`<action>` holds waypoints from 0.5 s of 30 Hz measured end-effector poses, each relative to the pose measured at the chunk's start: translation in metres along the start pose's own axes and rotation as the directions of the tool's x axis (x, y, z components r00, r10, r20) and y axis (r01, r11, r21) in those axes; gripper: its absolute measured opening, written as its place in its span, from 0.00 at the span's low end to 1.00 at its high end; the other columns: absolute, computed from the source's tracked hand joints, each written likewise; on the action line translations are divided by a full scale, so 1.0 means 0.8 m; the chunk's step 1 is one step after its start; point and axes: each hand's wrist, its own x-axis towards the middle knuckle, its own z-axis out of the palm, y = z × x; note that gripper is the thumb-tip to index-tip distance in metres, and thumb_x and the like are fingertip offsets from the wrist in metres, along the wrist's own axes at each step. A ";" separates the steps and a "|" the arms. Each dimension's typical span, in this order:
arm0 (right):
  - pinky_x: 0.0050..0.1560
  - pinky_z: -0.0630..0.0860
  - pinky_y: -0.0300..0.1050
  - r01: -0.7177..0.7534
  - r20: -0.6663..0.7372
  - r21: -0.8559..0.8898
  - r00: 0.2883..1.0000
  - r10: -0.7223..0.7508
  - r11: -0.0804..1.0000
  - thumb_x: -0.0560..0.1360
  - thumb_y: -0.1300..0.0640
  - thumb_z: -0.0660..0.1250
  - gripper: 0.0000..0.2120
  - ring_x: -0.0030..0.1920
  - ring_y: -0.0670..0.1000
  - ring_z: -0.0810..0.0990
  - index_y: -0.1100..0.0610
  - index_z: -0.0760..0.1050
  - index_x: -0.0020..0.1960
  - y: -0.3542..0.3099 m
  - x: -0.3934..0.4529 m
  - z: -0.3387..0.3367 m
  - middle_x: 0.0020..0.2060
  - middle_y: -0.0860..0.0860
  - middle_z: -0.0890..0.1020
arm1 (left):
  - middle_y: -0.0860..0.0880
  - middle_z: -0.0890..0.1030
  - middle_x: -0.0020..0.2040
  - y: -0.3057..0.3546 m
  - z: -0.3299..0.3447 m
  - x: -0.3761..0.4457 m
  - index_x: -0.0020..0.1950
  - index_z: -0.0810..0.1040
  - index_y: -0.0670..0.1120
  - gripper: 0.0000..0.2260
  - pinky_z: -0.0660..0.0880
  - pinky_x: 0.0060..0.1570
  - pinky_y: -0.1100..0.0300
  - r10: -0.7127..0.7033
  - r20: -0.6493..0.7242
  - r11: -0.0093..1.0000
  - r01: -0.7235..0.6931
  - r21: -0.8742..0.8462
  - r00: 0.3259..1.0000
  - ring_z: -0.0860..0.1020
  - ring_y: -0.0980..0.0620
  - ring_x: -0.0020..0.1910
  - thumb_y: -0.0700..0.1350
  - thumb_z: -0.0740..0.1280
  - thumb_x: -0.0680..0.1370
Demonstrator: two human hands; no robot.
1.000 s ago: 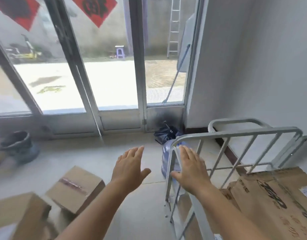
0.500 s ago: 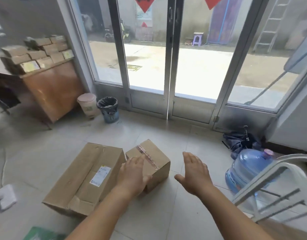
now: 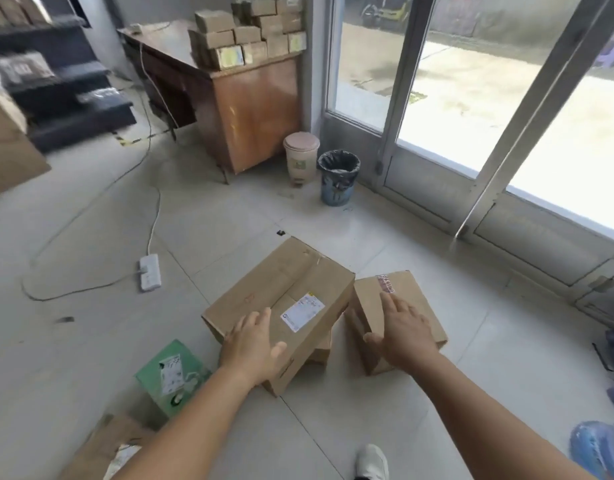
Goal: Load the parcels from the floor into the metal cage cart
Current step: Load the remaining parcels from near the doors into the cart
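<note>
A large cardboard parcel with a white label lies on the tiled floor in front of me. A smaller cardboard parcel with red tape lies just to its right. My left hand hovers over the near end of the large parcel, fingers spread and straight. Above the near part of the smaller parcel my right hand is stretched out, fingers straight. Neither hand holds anything. A green parcel and a brown parcel lie at the lower left. The cage cart is out of view.
A wooden desk stacked with small boxes stands behind, with a beige bin and a black-lined bin beside it. A power strip and cable lie on the floor at left. Glass doors are at right. My shoe is at the bottom.
My view has swung left from the cart to the floor parcels. Both hands have come down and now reach over the two cardboard parcels.
</note>
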 end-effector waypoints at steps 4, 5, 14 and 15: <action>0.75 0.54 0.52 0.106 0.045 -0.023 0.993 -0.105 0.994 0.77 0.42 0.63 0.40 0.78 0.55 0.54 0.54 0.46 0.80 -0.023 0.075 0.007 0.79 0.51 0.54 | 0.48 0.59 0.77 -0.031 0.011 0.036 0.79 0.51 0.47 0.33 0.59 0.71 0.52 -0.176 0.030 0.979 0.179 -0.095 0.984 0.58 0.47 0.75 0.57 0.60 0.80; 0.75 0.53 0.52 0.128 0.061 -0.021 0.990 -0.126 0.992 0.77 0.43 0.63 0.40 0.78 0.55 0.53 0.54 0.46 0.80 -0.027 0.097 0.009 0.79 0.52 0.53 | 0.48 0.59 0.77 -0.037 0.014 0.047 0.79 0.50 0.47 0.33 0.59 0.72 0.52 -0.220 0.036 0.968 0.223 -0.117 0.975 0.58 0.47 0.75 0.57 0.60 0.80; 0.74 0.55 0.51 0.310 0.213 -0.117 0.936 -0.281 0.943 0.77 0.42 0.64 0.41 0.78 0.55 0.54 0.55 0.45 0.80 -0.057 0.300 0.043 0.79 0.52 0.53 | 0.46 0.57 0.78 -0.064 0.066 0.152 0.80 0.48 0.47 0.34 0.59 0.73 0.51 -0.555 0.136 0.792 0.572 -0.213 0.820 0.58 0.45 0.76 0.56 0.61 0.80; 0.74 0.55 0.51 0.326 0.229 -0.124 0.929 -0.292 0.937 0.77 0.42 0.63 0.41 0.78 0.55 0.54 0.55 0.45 0.80 -0.059 0.320 0.050 0.79 0.52 0.53 | 0.45 0.56 0.78 -0.068 0.074 0.163 0.80 0.48 0.47 0.34 0.59 0.73 0.51 -0.579 0.148 0.773 0.597 -0.214 0.802 0.57 0.45 0.76 0.56 0.61 0.80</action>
